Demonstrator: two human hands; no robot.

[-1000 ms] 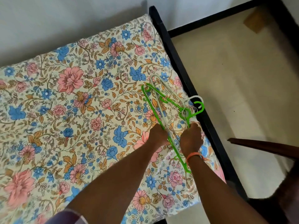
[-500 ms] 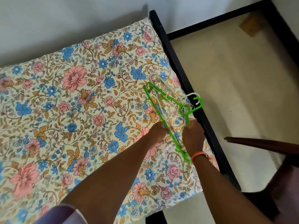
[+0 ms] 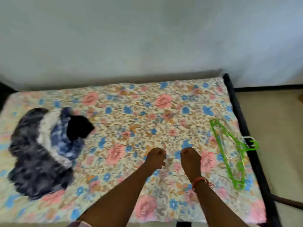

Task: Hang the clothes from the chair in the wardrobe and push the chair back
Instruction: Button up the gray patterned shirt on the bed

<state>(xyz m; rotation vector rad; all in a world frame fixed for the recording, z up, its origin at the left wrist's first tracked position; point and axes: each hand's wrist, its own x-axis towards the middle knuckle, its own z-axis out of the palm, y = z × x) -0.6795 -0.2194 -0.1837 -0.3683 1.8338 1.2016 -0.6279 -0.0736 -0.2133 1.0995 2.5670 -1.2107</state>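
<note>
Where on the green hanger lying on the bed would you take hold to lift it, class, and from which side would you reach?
Grip the green hanger at the neck just below its hook, coming from above. It lies flat on the floral bed near the right edge, hook pointing off the frame, stacked with pale hangers, so the hook end is the most exposed. The right hand is nearer.

Open bed between two clusters

A broad bare stretch of bed (image 3: 131, 122) separates the clothes pile (image 3: 42, 151) at left from the hangers (image 3: 229, 153) near the right edge; the wall (image 3: 147, 38) bounds the far side.
</note>
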